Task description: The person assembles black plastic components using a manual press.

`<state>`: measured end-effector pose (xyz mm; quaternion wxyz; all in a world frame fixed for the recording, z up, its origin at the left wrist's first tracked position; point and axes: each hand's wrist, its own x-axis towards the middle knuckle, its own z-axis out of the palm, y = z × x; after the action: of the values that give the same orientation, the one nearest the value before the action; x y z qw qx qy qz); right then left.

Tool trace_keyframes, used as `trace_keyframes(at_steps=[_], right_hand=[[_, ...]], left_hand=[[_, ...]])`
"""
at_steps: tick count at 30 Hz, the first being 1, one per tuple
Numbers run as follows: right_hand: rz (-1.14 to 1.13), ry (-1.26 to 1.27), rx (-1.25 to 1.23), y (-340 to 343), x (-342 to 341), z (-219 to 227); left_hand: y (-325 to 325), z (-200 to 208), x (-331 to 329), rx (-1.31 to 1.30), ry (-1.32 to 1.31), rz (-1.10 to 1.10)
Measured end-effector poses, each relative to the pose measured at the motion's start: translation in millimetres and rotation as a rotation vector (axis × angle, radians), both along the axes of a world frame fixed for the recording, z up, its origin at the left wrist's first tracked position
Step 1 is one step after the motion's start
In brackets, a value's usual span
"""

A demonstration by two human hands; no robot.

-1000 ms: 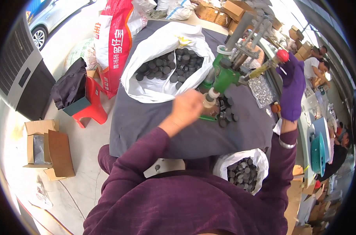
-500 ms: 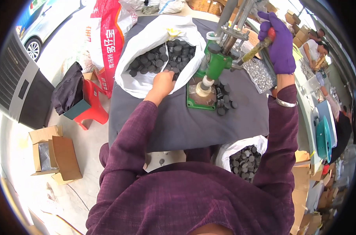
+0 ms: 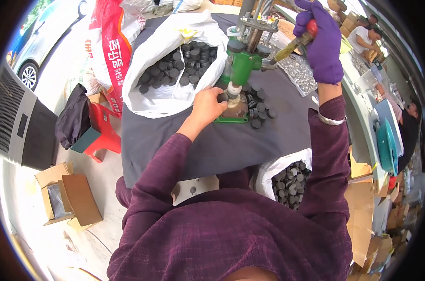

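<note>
A: Where's your left hand (image 3: 208,107)?

B: At the middle of the frame, bare, fingers pinched on a small dark disc (image 3: 222,97) right at the base of the green press (image 3: 243,65)

A: And your right hand (image 3: 322,44)?

B: Upper right of the frame, in a purple glove, closed round the red-tipped lever (image 3: 296,43) of that press

A: What lies around the press?

B: Loose dark discs (image 3: 259,105) sit just to its right on the grey table (image 3: 278,136). A white sack (image 3: 175,65) full of discs lies open at upper centre-left, and a second white bag (image 3: 287,180) of them hangs at the table's lower edge, near your right elbow
</note>
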<state>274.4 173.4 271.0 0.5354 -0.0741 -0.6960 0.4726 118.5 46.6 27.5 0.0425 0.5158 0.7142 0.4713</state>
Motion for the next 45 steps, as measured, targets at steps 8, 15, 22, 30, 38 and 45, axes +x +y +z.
trace_keyframes(at_steps=[8,15,22,30,38,45], right_hand=[[0.061,0.068,0.007,19,17,-17],[-0.317,-0.046,0.691,-16,34,-46],[-0.265,-0.059,0.247,-63,56,-90],[-0.054,-0.194,0.259,-75,86,-160],[-0.085,-0.285,0.166,-58,65,-50],[0.107,-0.269,0.081,-10,38,-9]], left_hand=[[26,-2,11,-0.026,-0.062,0.012],[35,-12,14,0.077,0.132,0.091],[23,-10,7,0.062,0.074,0.039],[8,-8,-77,0.291,0.161,0.314],[32,-18,-91,-0.341,0.222,0.35],[18,-8,-87,-0.095,0.103,0.375]])
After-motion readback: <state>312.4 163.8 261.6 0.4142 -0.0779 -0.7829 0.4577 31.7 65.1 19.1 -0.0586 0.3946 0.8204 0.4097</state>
